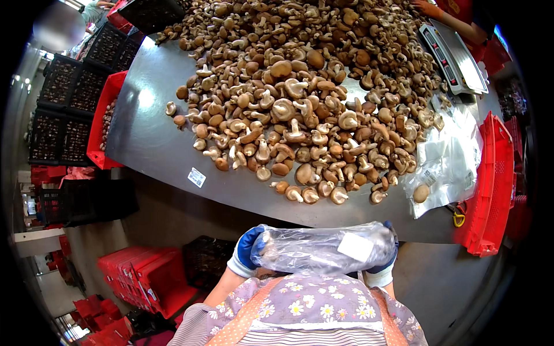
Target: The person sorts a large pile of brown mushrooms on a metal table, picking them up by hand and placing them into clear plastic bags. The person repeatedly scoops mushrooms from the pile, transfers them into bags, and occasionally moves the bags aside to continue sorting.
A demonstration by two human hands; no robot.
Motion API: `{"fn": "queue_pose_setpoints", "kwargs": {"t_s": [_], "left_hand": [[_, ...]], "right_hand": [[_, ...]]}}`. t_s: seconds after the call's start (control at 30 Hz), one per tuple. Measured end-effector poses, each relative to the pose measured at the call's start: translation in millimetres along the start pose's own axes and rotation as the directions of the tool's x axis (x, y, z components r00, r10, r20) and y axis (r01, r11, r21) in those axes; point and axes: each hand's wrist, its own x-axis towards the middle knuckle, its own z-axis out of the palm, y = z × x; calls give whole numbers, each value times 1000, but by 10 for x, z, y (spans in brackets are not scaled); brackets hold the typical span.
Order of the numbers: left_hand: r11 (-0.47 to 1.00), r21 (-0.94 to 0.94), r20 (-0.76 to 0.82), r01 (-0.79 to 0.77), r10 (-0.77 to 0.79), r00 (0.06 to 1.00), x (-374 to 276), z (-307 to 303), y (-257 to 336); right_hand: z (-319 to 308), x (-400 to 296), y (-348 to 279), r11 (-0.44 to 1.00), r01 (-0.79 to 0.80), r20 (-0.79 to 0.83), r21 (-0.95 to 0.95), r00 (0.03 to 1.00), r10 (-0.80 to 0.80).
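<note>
A clear plastic bag with a white label is stretched sideways in front of my chest, close to the table's front edge. My left hand, in a blue glove with a white cuff, grips its left end. At the other end my right hand, gloved alike, grips the bag; plastic hides most of those fingers. Glare and creases blur what is inside, though brownish shapes show at the left end. Beyond the bag, a large heap of shiitake mushrooms spreads over the metal table.
Flat plastic bags lie right, a loose mushroom on them. Yellow-handled scissors are beside a red crate. A scale stands near another person's orange-gloved hand. A printed label lies left; red crates sit below.
</note>
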Motion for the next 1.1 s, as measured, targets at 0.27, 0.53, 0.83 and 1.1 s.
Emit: {"fn": "queue_pose_setpoints", "kwargs": {"t_s": [0.27,0.53,0.83,1.1], "left_hand": [[937,-166,-52,-307,303,952,196,298,-54],[775,520,62,-359,385,921,1049,473,45],[744,594,57,-306,340,939,1348,845,-40],[581,660,156,-477,515,843,1489,998,273]], "right_hand": [[393,-113,372,911,-275,148,307,959,240],[282,83,464,992,56,-30,-117,998,-59],[264,1099,9,818,84,-232,-569,938,-257],[563,1986,149,619,190,-153,-762,876,-457]]}}
